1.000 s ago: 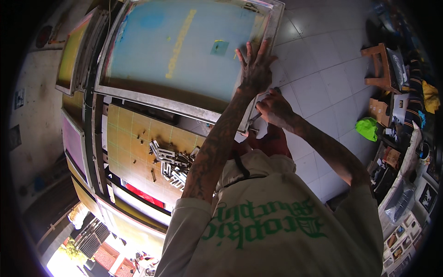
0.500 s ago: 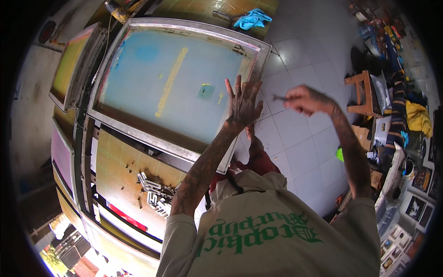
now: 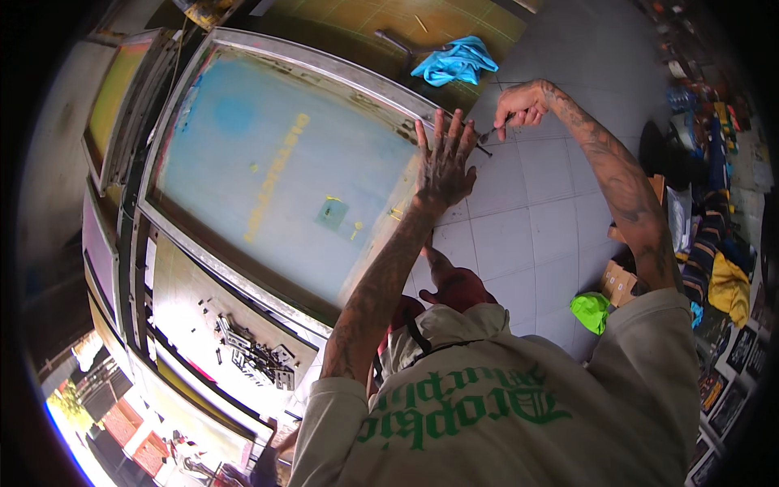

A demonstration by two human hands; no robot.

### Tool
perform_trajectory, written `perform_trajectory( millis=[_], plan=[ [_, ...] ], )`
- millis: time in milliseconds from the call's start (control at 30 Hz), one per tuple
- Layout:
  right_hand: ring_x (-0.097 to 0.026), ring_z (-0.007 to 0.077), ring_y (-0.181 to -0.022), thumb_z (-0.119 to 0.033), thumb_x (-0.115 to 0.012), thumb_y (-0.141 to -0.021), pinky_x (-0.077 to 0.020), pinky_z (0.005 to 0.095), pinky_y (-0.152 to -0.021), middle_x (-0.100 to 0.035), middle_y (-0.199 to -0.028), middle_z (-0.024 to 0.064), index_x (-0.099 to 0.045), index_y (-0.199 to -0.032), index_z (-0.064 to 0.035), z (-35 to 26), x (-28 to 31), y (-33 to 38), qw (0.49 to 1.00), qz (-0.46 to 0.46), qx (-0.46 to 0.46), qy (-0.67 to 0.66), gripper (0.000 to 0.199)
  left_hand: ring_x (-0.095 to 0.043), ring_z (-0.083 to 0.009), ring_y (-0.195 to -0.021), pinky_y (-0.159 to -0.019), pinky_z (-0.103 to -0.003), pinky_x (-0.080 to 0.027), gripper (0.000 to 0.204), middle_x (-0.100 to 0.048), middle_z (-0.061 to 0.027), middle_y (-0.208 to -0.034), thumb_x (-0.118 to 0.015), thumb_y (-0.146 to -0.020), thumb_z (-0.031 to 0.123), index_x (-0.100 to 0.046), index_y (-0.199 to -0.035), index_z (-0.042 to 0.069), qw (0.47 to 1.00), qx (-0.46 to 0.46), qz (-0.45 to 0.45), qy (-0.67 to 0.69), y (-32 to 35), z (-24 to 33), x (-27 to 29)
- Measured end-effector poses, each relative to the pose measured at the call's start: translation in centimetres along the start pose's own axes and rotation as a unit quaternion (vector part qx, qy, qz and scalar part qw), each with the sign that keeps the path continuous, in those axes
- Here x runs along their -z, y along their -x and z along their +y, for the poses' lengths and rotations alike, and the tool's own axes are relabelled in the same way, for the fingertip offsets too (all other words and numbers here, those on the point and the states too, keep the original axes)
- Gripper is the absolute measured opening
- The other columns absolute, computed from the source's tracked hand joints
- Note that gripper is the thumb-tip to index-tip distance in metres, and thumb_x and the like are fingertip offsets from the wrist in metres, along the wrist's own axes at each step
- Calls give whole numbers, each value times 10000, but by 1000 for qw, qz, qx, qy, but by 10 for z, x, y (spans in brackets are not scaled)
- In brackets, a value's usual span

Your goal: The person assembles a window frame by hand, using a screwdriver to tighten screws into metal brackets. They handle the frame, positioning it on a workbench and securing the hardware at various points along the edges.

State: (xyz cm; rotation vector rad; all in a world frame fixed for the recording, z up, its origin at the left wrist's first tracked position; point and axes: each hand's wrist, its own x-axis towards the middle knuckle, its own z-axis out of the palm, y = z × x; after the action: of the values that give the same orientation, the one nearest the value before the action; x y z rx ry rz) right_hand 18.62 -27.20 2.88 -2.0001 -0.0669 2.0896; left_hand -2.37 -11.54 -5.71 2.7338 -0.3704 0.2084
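A large metal-framed screen [image 3: 324, 71] with blue mesh leans in front of me, a small green patch [image 3: 331, 213] near its middle. My left hand [image 3: 445, 162] lies flat on the screen's right rail with the fingers spread, holding nothing. My right hand [image 3: 519, 104] is stretched out to the upper right, just beyond the frame's edge. It is closed on a thin dark tool [image 3: 487, 135] whose tip points down at the frame's rail, close to my left fingertips.
More framed screens [image 3: 114, 97] are stacked at the left. A lower board [image 3: 203, 308] carries several black metal pieces [image 3: 251, 353]. A cyan cloth [image 3: 454, 61] lies on a green-topped table [image 3: 349, 24]. On the tiled floor [image 3: 544, 227] are a green bundle [image 3: 591, 312], a cardboard box [image 3: 618, 282] and clutter [image 3: 714, 268].
My right hand has swung from beside my left hand out to the upper right with the thin tool, then back toward the frame's rail. My left hand has stayed flat on the frame.
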Motion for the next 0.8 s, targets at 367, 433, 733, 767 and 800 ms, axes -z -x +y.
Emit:
perform_trajectory(
  millis=[367,433,733,767,800],
  plan=[
    [-229,14,-345,-218,-539,-977,-209,230,-347,-303,-518,-105,-563,-1185,31,-33,32,-54,978,-197,-54,-27,325,-89,-385,-1523,-1159,-709,-26,860,-159,-111,-1643,-692,-784,306,-325,-1545,147,998,52,-19,-35,4,-8,2],
    [-230,14,-352,-205,-525,-981,-208,225,-348,-321,-536,-97,-548,-1172,19,-9,30,-39,980,-170,-68,-78,295,-91,-388,-1523,-1155,-714,-34,830,-171,-115,-1639,-671,-785,258,-339,-1537,138,999,26,-9,-38,-5,3,2],
    [-326,65,-414,-133,-443,-914,-270,272,-379,-409,-573,-34,-533,-898,12,-31,-78,-13,982,118,34,-147,171,-137,-397,-1514,-1152,-723,-47,728,-240,-142,-1616,-580,-802,174,-393,-1501,89,998,21,53,-17,-2,-3,-1],
    [-331,67,-418,-137,-440,-919,-282,270,-393,-410,-572,-35,-531,-902,11,-25,-83,-20,961,128,35,-241,174,-157,-399,-1510,-1154,-722,-51,713,-263,-148,-1608,-572,-802,171,-409,-1489,77,998,21,64,-18,-1,-4,-2],
    [-336,70,-421,-142,-437,-924,-295,267,-407,-411,-572,-36,-529,-906,9,-13,-88,-28,930,144,25,-337,178,-166,-401,-1507,-1150,-728,-59,714,-270,-156,-1603,-570,-802,168,-404,-1490,71,998,17,57,-17,-2,-3,-4]
  ],
)
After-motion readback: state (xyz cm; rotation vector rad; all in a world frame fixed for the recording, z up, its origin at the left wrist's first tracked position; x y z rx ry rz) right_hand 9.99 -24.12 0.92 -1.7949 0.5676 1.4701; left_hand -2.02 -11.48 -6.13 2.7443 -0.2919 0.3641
